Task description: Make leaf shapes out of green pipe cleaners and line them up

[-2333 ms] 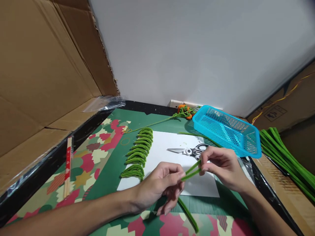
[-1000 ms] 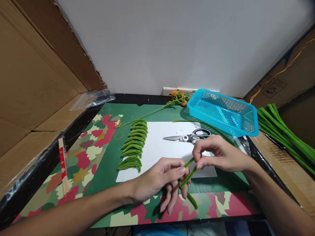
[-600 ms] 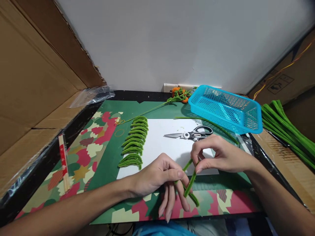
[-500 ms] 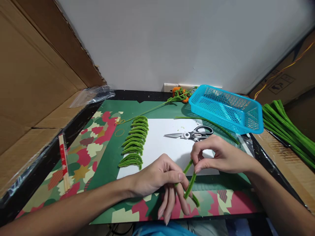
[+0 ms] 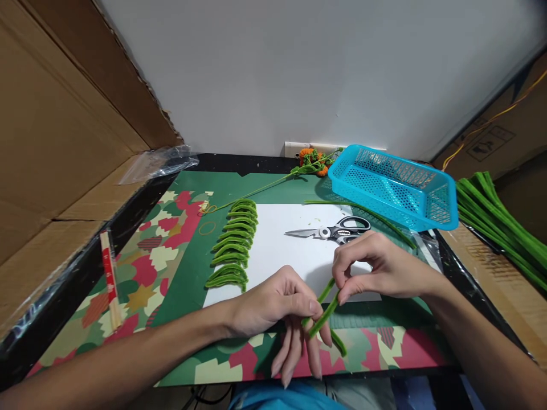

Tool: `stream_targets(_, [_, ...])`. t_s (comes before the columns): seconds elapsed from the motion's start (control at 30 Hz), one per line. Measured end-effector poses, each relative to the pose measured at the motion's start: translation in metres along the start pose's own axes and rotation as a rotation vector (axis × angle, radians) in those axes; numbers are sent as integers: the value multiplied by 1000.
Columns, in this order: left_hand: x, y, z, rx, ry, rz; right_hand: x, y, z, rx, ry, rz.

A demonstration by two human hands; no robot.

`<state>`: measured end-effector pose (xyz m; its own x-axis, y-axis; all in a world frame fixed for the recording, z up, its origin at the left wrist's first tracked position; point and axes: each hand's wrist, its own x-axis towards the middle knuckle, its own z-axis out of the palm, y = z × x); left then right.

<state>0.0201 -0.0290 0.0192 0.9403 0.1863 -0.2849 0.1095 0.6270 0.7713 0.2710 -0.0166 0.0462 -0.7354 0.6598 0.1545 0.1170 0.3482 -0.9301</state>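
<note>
Between my hands is a green pipe cleaner (image 5: 325, 320), bent into strands. My left hand (image 5: 290, 316) pinches it between thumb and index finger, the other fingers hanging loosely below. Thumb and fingertips of my right hand (image 5: 363, 267) close on its upper part. One short end sticks out below the left fingers. Just beyond the right hand lie scissors (image 5: 329, 232) with black and grey handles, on a white paper sheet (image 5: 282, 245). Bent green pipe cleaner pieces (image 5: 233, 245) lie in a column along the sheet's left side.
A blue plastic basket (image 5: 393, 193) stands at the back right, beside orange flowers (image 5: 314, 159) on a green stem. A long green pipe cleaner (image 5: 380, 219) lies before the basket. More green pipe cleaners (image 5: 504, 222) are bundled at far right. Wrapped chopsticks (image 5: 111, 282) lie left.
The strand end held by my right hand has swung left, now lying across my left fingers. Both hands stay nearly in place.
</note>
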Motion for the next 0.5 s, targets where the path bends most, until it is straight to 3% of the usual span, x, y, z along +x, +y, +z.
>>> stream_targets(0.37, [-2,2,5,94,-29,-76,-2,1,1,-50,-96,40])
stream_targets(0.5, [-2,-3,9,187,75,-93,-3,4,0,-4,-139,81])
